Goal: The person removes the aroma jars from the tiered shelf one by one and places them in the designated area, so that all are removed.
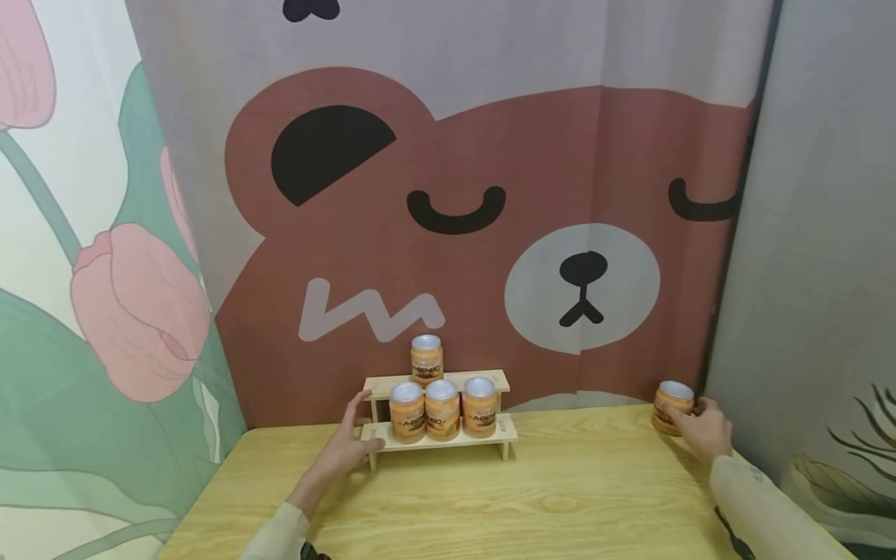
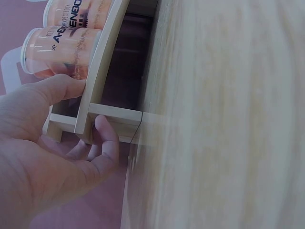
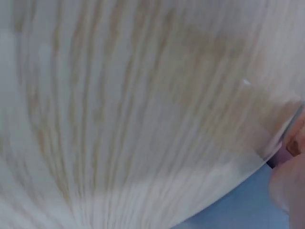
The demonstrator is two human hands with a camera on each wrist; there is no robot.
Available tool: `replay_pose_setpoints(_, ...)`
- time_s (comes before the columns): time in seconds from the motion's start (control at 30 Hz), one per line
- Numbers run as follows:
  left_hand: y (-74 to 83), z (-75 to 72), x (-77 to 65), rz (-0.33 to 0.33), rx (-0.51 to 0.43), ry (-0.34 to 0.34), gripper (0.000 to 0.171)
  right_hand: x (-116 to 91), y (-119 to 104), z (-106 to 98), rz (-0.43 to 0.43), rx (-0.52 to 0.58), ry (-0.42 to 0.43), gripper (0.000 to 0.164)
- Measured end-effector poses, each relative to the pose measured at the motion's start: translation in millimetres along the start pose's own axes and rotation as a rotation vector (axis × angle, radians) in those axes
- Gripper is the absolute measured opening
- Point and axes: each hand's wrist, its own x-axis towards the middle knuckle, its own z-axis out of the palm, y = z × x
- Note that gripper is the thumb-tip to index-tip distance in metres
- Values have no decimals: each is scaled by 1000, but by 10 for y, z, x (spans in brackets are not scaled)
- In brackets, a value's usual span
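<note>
A two-tier wooden stand [image 1: 508,427] bears orange cans with silvery tops: one can [image 1: 427,360] on the upper tier, three on the lower, the left one [image 1: 406,417] among them. My left hand [image 1: 339,451] holds the stand's left end; in the left wrist view its thumb [image 2: 71,87] presses the shelf edge while curled fingers meet the end support. Far to the right, my right hand [image 1: 707,437] grips another orange can [image 1: 664,400], upright at the table's back right corner. Only a sliver of that can [image 3: 297,138] shows in the right wrist view.
The pale wood-grain table [image 1: 560,498] carries everything. Behind it hangs a curtain [image 1: 476,288] with a bear face, close to the back edge. A flower-patterned curtain [image 1: 42,327] is at left, a grey one [image 1: 819,233] at right.
</note>
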Motion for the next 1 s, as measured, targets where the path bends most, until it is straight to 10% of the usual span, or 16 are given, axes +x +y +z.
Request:
replay_pose_setpoints(0.37, 20, 1, -14, -7, 0, 14, 102, -180, -590, -406, -18, 47, 286, 79)
replay_pose_setpoints(0.57, -17, 22, -12, -5, -14, 0, 103, -302, -834, -527, -100, -31, 282, 76)
replay_pose_setpoints(1.0, 8, 38, -11, -9, 7, 15, 102, 184, -922, 37, -535, -320, 254, 73)
